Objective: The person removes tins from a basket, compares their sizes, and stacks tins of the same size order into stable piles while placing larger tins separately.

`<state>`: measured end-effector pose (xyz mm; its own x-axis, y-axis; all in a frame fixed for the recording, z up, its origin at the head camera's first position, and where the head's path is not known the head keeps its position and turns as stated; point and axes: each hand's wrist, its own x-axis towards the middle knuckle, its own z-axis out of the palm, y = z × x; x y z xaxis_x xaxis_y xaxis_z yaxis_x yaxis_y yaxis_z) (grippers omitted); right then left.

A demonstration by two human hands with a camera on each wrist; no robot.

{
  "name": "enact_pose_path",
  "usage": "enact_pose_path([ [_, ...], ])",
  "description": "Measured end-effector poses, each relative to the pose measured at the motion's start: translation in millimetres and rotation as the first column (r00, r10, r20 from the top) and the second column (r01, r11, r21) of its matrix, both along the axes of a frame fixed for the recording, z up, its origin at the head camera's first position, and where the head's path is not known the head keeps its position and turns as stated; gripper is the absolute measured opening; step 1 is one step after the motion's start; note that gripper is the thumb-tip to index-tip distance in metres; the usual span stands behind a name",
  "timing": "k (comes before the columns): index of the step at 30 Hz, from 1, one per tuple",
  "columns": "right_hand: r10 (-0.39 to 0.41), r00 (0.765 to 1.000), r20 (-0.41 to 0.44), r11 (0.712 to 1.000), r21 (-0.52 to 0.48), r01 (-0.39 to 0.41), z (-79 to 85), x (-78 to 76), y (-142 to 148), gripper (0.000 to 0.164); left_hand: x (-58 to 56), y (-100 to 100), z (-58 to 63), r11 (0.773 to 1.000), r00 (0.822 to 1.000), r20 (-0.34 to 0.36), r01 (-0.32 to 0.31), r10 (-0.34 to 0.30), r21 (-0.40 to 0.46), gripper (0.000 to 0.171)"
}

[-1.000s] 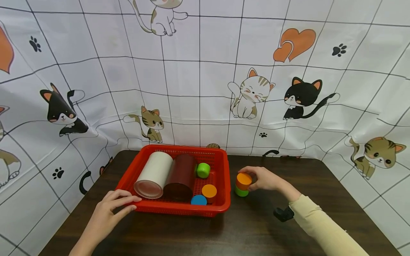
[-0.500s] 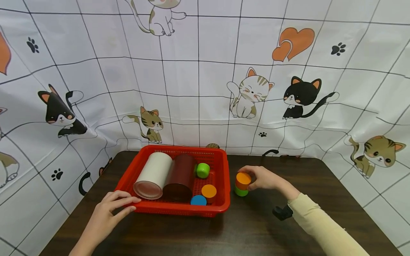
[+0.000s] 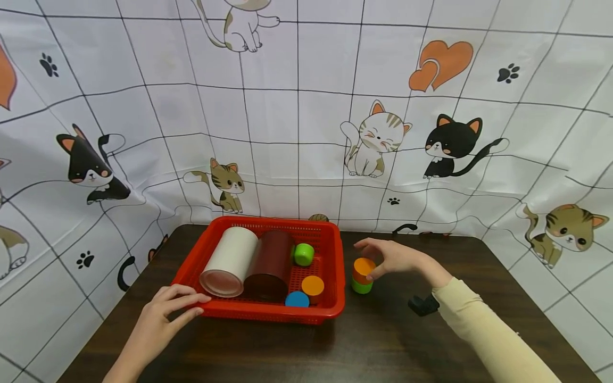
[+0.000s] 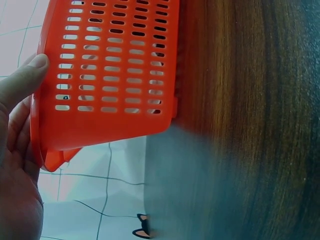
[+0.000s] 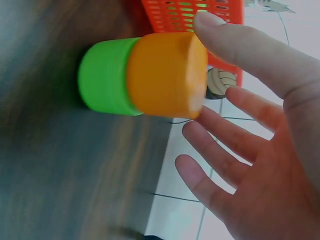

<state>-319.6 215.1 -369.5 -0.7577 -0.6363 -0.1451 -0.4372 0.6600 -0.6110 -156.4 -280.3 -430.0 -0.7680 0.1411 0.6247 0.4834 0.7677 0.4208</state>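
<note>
On the dark table, a small orange cylinder (image 3: 364, 269) stands on a small green cylinder (image 3: 361, 286), right of the red plastic basket (image 3: 268, 310). My right hand (image 3: 396, 257) is beside this stack, its fingers spread and extended. In the right wrist view, the thumb (image 5: 240, 42) reaches close to the orange cylinder's top edge; whether it touches cannot be told. My left hand (image 3: 160, 322) holds the basket's front left corner. In the left wrist view, the thumb (image 4: 27, 77) lies outside the rim and the other fingers lie behind it.
Inside the basket lie a large white cylinder (image 3: 231, 260) and a large dark brown cylinder (image 3: 271, 263). A small green piece (image 3: 304, 255), an orange one (image 3: 313, 287) and a blue one (image 3: 297, 299) sit on their right. A cat-print sheet (image 3: 297, 117) hangs behind the table.
My right hand has let go of the orange cylinder, with its fingers lifting and spreading. The stack stays in place, and my left hand remains at the basket corner.
</note>
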Motion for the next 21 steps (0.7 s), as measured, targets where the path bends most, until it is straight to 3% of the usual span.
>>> enact_pose_path([
  [10, 0.012, 0.994, -0.105, 0.999, 0.048, -0.007, 33.7, -10.9, -24.0, 0.072, 0.4, 0.6, 0.2, 1.000, 1.000, 0.006, -0.004, 0.004, -0.001, 0.043],
  [21, 0.082, 0.989, -0.126, 0.995, 0.063, -0.074, 59.8, -23.7, -67.9, 0.073, -0.3, -1.2, 0.6, 1.000, 1.000, 0.005, 0.010, -0.010, -0.003, 0.046],
])
